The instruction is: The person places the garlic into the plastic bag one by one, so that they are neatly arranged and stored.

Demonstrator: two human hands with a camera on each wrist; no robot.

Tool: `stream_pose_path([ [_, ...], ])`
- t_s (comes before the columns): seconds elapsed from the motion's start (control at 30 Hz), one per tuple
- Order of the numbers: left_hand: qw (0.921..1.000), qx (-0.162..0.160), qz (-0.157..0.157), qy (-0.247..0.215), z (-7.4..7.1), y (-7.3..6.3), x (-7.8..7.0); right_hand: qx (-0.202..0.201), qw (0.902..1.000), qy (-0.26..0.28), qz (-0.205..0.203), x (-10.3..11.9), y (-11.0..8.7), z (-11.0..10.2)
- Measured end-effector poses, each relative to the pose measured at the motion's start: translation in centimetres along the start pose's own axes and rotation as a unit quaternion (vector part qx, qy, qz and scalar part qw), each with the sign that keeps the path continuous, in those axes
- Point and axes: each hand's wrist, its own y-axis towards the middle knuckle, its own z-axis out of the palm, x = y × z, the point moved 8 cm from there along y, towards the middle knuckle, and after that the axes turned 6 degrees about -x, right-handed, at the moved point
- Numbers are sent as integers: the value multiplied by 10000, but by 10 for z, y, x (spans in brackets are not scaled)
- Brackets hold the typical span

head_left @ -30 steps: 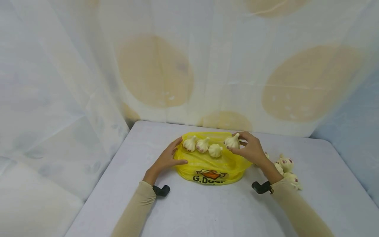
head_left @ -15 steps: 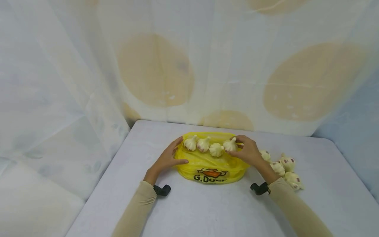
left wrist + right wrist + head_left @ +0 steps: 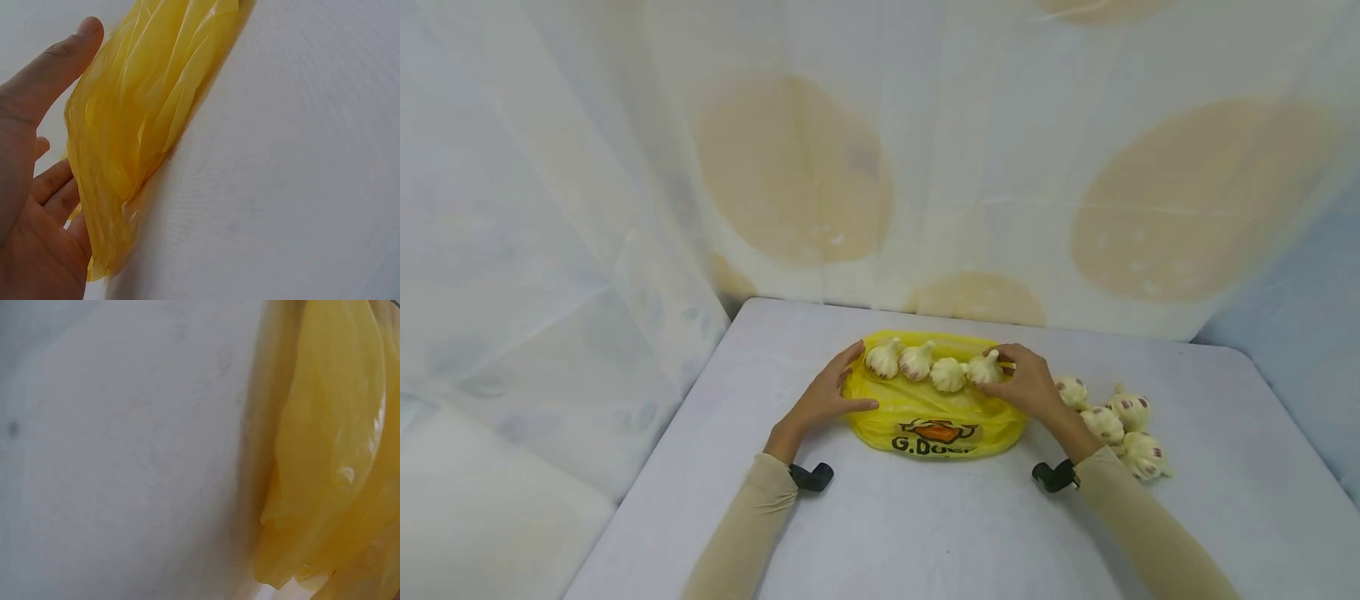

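A yellow plastic bag with a duck print and black lettering sits on the table. Three garlic bulbs form a row on it toward the back. At the right end of this row is another garlic bulb, pinched between the thumb and fingers of my right hand. My left hand rests along the bag's left side, thumb extended toward the front and fingers toward the back. In the left wrist view the bag partly hides those fingers. Yellow plastic fills the right edge of the right wrist view.
Several loose garlic bulbs lie in a cluster on the white table, to the right of my right hand. A pale patterned curtain hangs behind the table's far edge. A black camera is strapped to my left wrist.
My right hand has brought its garlic bulb slightly left and down, to the right end of the row on the bag. The left hand has kept its place.
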Motion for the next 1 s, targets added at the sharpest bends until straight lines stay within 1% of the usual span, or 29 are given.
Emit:
stream_pose_path([
  [0.2, 10000, -11, -21, -25, 1, -4, 0, 34, 9998, 127, 124, -3, -3, 3],
  [0.4, 10000, -74, -3, 31, -1, -6, -3, 42, 9999, 35, 158, -7, -4, 4],
  [0.63, 9999, -86, 8, 61, -4, -8, -1, 134, 9991, -97, 386, -13, -1, 6],
  [0.8, 9999, -103, -29, 28, -5, -9, 0, 214, 9989, -138, 393, -13, 0, 9],
  [1.0, 9999, 8, -92, -46, -1, -11, 1, 230, 9992, 15, 335, -12, -4, 12],
])
